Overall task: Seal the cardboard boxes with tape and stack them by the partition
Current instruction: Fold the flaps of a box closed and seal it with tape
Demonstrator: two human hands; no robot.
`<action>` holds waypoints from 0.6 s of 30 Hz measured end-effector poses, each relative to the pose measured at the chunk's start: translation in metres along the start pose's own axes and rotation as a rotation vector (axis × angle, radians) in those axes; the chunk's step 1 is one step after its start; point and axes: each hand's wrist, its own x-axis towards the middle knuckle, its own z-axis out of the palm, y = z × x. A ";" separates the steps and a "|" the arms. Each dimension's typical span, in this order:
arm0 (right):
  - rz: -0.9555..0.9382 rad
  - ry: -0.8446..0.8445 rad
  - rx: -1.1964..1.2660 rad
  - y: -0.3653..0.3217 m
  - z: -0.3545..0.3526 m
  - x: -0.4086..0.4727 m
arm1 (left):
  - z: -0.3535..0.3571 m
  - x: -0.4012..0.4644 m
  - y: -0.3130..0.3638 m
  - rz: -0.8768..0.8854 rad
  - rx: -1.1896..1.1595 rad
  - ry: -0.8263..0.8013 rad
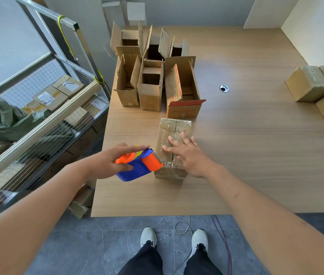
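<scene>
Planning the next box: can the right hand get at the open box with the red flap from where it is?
Probably yes. The right hand lies flat on the taped box, and the red-flapped box stands just beyond it with nothing between, though it would need a forward stretch.

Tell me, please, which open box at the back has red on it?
The rightmost front one, the red-edged box, nearest the box being taped; the others are plain brown.
</scene>
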 end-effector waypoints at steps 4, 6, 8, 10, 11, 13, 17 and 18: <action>-0.087 0.110 0.110 -0.007 -0.020 -0.003 | 0.002 -0.001 0.002 0.016 0.019 0.001; -0.072 0.158 0.454 -0.021 -0.025 -0.010 | 0.003 -0.002 0.005 0.028 0.005 0.007; -0.014 0.079 0.753 -0.035 -0.030 -0.015 | 0.006 -0.002 0.011 0.044 -0.011 0.017; 0.016 0.051 0.856 -0.042 -0.032 -0.020 | 0.008 -0.002 0.016 0.065 -0.015 0.033; 0.026 0.059 0.902 -0.043 -0.033 -0.021 | 0.009 -0.003 0.019 0.077 -0.016 0.040; 0.040 0.085 0.964 -0.043 -0.035 -0.024 | 0.010 -0.004 0.023 0.094 -0.018 0.049; 0.040 0.103 1.047 -0.042 -0.033 -0.031 | 0.013 -0.005 0.028 0.109 -0.005 0.058; 0.044 0.090 1.084 -0.041 -0.033 -0.033 | 0.014 -0.006 0.029 0.112 0.001 0.060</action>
